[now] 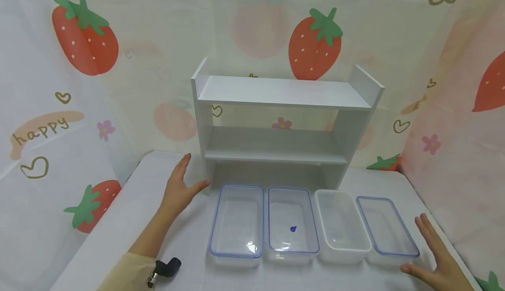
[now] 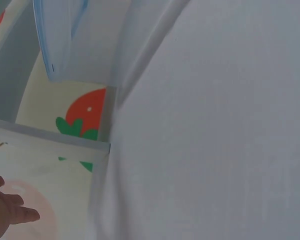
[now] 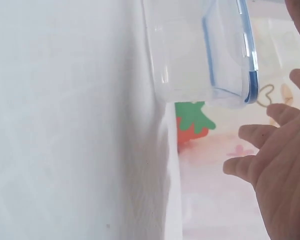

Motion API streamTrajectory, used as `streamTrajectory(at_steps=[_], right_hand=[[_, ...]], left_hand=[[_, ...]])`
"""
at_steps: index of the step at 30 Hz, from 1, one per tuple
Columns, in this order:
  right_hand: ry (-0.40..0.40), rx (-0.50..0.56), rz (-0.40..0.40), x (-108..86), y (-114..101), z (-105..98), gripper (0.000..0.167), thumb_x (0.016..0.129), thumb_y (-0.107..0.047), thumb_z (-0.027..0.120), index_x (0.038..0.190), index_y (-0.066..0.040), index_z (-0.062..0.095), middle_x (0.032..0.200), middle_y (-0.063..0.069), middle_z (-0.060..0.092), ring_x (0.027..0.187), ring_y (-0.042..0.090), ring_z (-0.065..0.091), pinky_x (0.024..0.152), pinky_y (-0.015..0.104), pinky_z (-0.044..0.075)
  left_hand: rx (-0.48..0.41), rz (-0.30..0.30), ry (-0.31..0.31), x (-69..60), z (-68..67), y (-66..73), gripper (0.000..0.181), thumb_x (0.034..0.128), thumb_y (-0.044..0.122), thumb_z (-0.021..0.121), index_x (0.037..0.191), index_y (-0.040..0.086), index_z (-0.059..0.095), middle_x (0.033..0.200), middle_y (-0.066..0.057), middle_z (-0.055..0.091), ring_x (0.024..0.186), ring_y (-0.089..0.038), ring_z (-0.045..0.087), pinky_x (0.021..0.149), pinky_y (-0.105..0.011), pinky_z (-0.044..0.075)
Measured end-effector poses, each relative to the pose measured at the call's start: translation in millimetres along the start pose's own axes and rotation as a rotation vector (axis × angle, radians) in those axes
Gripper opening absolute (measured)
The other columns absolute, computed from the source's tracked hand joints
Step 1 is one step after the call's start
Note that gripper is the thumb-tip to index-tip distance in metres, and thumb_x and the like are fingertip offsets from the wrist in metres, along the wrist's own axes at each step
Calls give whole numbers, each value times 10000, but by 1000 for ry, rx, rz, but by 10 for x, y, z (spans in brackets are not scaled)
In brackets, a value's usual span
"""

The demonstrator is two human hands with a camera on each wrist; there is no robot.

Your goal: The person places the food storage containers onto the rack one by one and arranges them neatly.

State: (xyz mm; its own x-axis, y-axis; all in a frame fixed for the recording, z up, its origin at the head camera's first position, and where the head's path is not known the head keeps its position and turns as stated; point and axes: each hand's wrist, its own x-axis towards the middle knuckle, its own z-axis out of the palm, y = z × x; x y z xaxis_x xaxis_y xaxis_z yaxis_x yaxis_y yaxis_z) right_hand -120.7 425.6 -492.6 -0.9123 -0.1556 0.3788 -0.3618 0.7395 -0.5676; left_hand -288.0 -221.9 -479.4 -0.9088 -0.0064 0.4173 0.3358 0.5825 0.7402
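Observation:
Clear plastic food containers stand in a row on the white table. The leftmost container [image 1: 236, 221] has a blue rim. Beside it, another blue-rimmed container [image 1: 292, 212] shows a small dark blue spot [image 1: 293, 228]. To its right come a container with a whitish rim [image 1: 342, 221] and a blue-rimmed container [image 1: 388, 227]. My left hand [image 1: 177, 194] is raised left of the row, thumb and fingers spread, holding nothing. Off the right end of the row, my right hand [image 1: 439, 258] is likewise spread and holds nothing; the right wrist view shows its fingers [image 3: 260, 135] apart from a container [image 3: 190, 55].
A white shelf unit [image 1: 276, 146] stands directly behind the containers, with raised sides and stacked boards. White cloth covers the table [image 1: 189, 260]. Strawberry-patterned curtains [image 1: 158, 63] hang at the back and both sides. A black strap end [image 1: 167, 267] sticks out at my left cuff.

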Motion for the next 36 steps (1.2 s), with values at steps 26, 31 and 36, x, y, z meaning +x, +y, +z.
streamTrajectory(at_steps=[26,31,36], right_hand=[[-41,169,-92,-38,187,157,1166,714,154,825,1641,-54,150,1742,46,25,1515,-125,45,1124,-22,163],[-47,178,-54,-33,185,185,1183,726,140,828,1651,-90,127,1743,-24,10,1498,-154,24,1113,-31,151],[-62,176,-17,-36,187,189,1196,750,113,833,1660,-137,98,1734,-94,-12,1480,-179,4,1099,-42,146]], left_hand=[[-232,-44,24,177,285,38,895,901,261,815,1623,147,300,1661,-129,321,1451,-431,416,1138,-564,442],[-257,-42,34,186,329,30,852,918,231,797,1617,165,316,1645,-127,350,1420,-447,452,1108,-577,465],[-296,-38,36,183,371,32,805,927,191,785,1605,177,351,1630,-104,389,1404,-451,471,1096,-573,477]])
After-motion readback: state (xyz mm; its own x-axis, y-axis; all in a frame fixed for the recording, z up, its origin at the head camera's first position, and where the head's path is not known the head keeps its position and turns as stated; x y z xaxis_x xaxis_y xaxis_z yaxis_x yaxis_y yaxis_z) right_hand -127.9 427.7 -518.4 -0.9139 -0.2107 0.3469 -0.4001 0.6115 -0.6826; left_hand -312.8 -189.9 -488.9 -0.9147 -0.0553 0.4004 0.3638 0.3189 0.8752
